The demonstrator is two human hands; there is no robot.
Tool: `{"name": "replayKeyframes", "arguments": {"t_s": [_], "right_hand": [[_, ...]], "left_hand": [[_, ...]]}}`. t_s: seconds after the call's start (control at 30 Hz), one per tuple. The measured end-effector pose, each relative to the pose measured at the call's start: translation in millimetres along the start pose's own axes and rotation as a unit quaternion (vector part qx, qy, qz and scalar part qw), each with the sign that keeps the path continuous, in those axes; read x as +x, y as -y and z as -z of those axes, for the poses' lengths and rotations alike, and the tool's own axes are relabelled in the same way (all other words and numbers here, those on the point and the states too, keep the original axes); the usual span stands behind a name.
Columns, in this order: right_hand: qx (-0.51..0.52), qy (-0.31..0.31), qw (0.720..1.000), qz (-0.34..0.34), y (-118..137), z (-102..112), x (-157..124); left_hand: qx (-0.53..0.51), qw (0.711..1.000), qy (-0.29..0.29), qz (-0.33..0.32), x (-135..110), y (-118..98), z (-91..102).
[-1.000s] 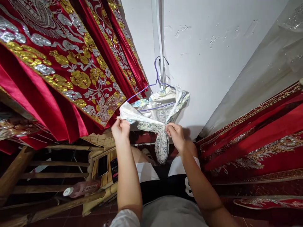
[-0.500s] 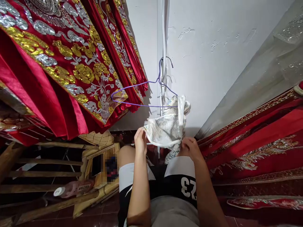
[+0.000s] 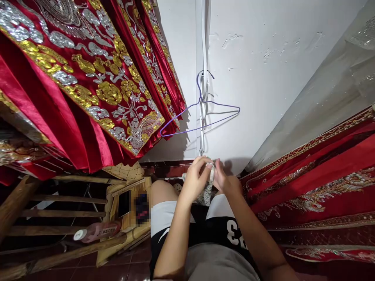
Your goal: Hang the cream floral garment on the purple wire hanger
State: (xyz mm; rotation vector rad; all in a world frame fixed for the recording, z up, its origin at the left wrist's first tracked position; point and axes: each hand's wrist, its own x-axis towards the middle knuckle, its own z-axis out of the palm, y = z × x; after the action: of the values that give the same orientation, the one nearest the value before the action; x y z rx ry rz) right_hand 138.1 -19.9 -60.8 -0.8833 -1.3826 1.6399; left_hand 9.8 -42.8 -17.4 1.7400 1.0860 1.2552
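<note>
Both hands meet in front of me, just below the wall. My left hand (image 3: 195, 178) and my right hand (image 3: 225, 180) are closed on a bunched pale patterned cloth (image 3: 208, 192), most of it hidden between the fingers; a bit hangs down under them. Above the hands a purple wire hanger (image 3: 202, 117) hangs bare from a white strip on the wall (image 3: 263, 70).
Red fabrics with gold and silver embroidery (image 3: 88, 78) hang at the left, and more red embroidered cloth (image 3: 316, 179) lies at the right. A wooden rack (image 3: 58, 207) with a pink bottle (image 3: 96, 232) stands low left. My knees and black shorts are below the hands.
The cloth has come off the hanger and is now gathered small between both hands, which moved together. The bare hanger has swung to the right.
</note>
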Motion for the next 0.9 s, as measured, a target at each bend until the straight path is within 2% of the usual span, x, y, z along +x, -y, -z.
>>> {"name": "replayKeyframes", "arguments": {"t_s": [0.1,0.17,0.2,0.23,0.3,0.37,0.43,0.5,0.53,0.67,0.8,0.9], "right_hand": [[-0.01,0.1,0.994,-0.036,20,7,-1],[-0.072,0.154,0.984,-0.06,37,18,-1],[-0.108,0.159,0.979,-0.063,46,25,1],[-0.141,0.148,0.977,-0.055,56,32,3],[-0.195,0.085,0.977,-0.007,74,46,12],[-0.228,-0.023,0.969,0.089,90,61,27],[-0.234,-0.13,0.944,0.194,100,76,48],[-0.231,-0.178,0.923,0.25,102,88,74],[-0.234,-0.181,0.922,0.251,100,93,86],[-0.297,-0.164,0.918,0.204,81,102,117],[-0.319,-0.214,0.894,0.229,75,109,101],[-0.333,-0.24,0.878,0.247,85,119,76]], "left_hand": [[0.035,0.997,0.058,0.043,10,10,23.7],[0.025,0.987,0.145,0.058,15,21,36.7],[0.026,0.978,0.194,0.065,16,27,42.0],[0.041,0.968,0.236,0.073,15,33,46.8],[0.124,0.947,0.278,0.103,11,45,57.1],[0.219,0.92,0.296,0.134,3,53,70.2],[0.272,0.898,0.305,0.162,-5,55,85.4],[0.3,0.891,0.296,0.172,-11,53,99.9],[0.319,0.89,0.278,0.173,-12,50,105.9],[0.38,0.896,0.192,0.129,-4,40,122.8],[0.34,0.938,0.064,0.03,20,38,140.5],[0.279,0.96,0.018,-0.013,39,29,152.1]]}}
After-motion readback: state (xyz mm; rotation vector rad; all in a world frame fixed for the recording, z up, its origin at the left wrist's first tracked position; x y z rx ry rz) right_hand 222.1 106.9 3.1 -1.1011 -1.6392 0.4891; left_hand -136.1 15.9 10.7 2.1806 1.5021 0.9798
